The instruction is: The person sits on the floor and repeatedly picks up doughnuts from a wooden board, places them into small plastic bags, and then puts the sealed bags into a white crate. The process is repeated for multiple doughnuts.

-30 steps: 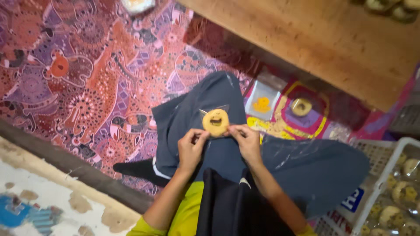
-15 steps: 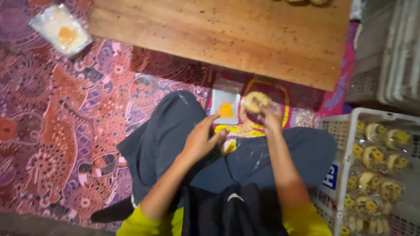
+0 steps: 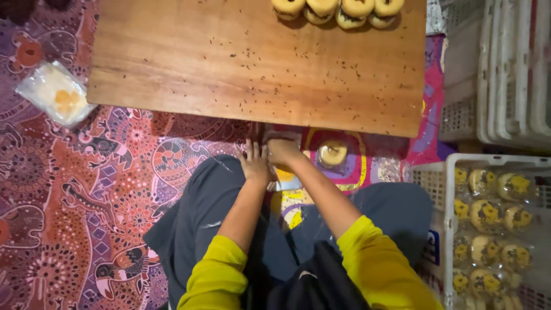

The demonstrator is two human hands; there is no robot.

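Note:
My left hand (image 3: 254,162) and my right hand (image 3: 282,151) are side by side just below the front edge of the low wooden table (image 3: 229,69). Both rest on a small pale stack of wrappers (image 3: 283,182) lying on the mat between my knees. The left fingers are stretched flat. The right fingers curl over the stack's far end, and what they pinch is hidden. A round bun in a clear wrapper (image 3: 333,154) lies on the mat just right of my right hand, untouched.
Several unwrapped buns (image 3: 338,8) line the table's far edge. A white crate (image 3: 436,172) at my right holds several wrapped buns. More white crates (image 3: 505,69) are stacked behind it. A clear bag (image 3: 56,95) lies on the patterned mat at left.
My right hand has set the wrapped bun down on the mat at the right and come back left. Both hands now meet on the wrapper stack. The view has tilted toward the table.

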